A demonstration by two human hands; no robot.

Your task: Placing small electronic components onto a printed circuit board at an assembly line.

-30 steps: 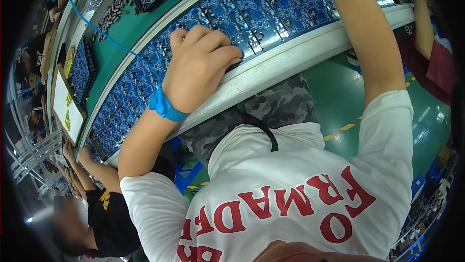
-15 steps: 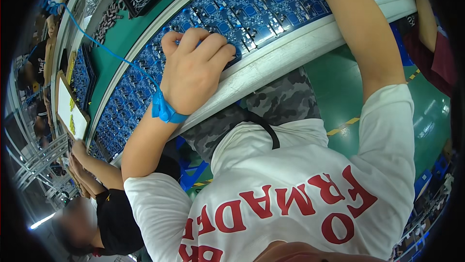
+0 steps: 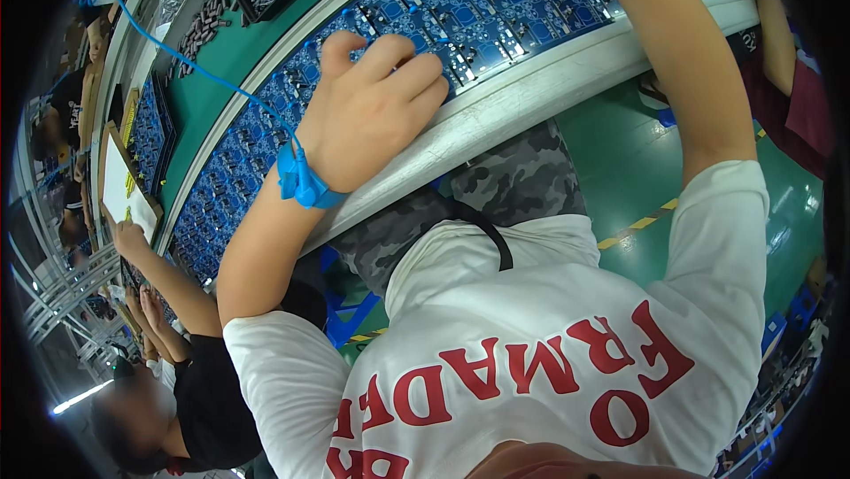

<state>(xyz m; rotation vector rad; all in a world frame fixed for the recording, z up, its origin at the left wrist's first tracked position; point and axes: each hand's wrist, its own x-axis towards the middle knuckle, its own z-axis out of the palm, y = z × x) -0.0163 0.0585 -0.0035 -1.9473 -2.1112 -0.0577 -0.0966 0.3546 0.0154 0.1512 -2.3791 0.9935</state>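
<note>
My left hand (image 3: 376, 112) is over a row of blue circuit boards (image 3: 235, 173), close to the pale front rail. Its fingers are curled down with the tips out of sight, so whatever they grip cannot be made out. Around that wrist sits a blue strap (image 3: 301, 180) with a thin blue cord (image 3: 190, 63) running to the upper left. My right forearm (image 3: 677, 45) reaches across the boards and leaves the picture at the top, so the right hand is out of view. Small metal and black parts stand on the boards.
A black tray (image 3: 251, 3) of small dark parts stands at the far side, with loose parts (image 3: 199, 36) beside it on a green surface. The pale rail (image 3: 522, 89) edges the bench. On the left a co-worker's hand (image 3: 131, 238) touches a white board (image 3: 117, 180); another person's arm (image 3: 776, 36) is at right.
My left hand has shifted slightly up and right, its fingers still curled. My right arm has moved a little to the right. The co-worker's hand at left has moved up onto the white board.
</note>
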